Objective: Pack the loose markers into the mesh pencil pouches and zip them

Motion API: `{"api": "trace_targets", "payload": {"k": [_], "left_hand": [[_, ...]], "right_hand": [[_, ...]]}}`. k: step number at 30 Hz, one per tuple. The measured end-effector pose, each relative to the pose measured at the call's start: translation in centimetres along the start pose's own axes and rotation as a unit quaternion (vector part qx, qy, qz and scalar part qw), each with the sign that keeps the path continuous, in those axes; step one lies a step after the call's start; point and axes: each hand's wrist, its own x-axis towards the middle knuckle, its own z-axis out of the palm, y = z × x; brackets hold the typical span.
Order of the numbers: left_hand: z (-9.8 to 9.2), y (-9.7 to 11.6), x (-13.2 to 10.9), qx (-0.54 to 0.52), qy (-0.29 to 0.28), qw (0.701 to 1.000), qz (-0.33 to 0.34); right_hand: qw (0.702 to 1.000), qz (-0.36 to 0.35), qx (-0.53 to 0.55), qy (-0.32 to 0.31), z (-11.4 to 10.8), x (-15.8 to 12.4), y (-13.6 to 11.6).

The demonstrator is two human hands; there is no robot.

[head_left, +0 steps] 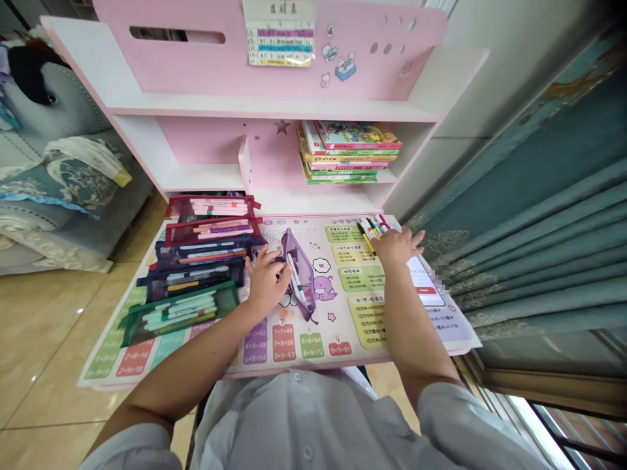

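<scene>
My left hand (267, 277) rests with its fingers apart at the left side of an open purple mesh pouch (306, 274). A few white pens (295, 277) lie inside that pouch. At the right, my right hand (398, 248) reaches over a group of loose pens (375, 226), its fingers spread; its fingertips are partly hidden from view. Left of my left hand, several mesh pouches filled with pens lie in a column: two red ones (169, 234), two dark blue ones (157, 287) and a green one (132, 325).
A phone (425, 281) lies beside my right forearm. Behind the desk mat (337, 320), a pink and white shelf (274, 104) holds stacked books (350, 156). A teal curtain (553, 215) hangs at the right, and a grey sofa (59, 196) stands at the left.
</scene>
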Motion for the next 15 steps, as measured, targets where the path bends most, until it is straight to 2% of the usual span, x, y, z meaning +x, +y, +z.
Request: {"api": "trace_targets", "payload": {"k": [8,15], "left_hand": [[0.03,-0.10,0.00,-0.001,-0.001,1.000,0.000],[0.16,-0.26,-0.04,0.000,0.001,1.000,0.001]], "right_hand": [[0.998,0.021,-0.039,-0.033,0.74,0.91,0.42],[0.996,0.030,-0.046,-0.064,0.00,0.85,0.38]]}}
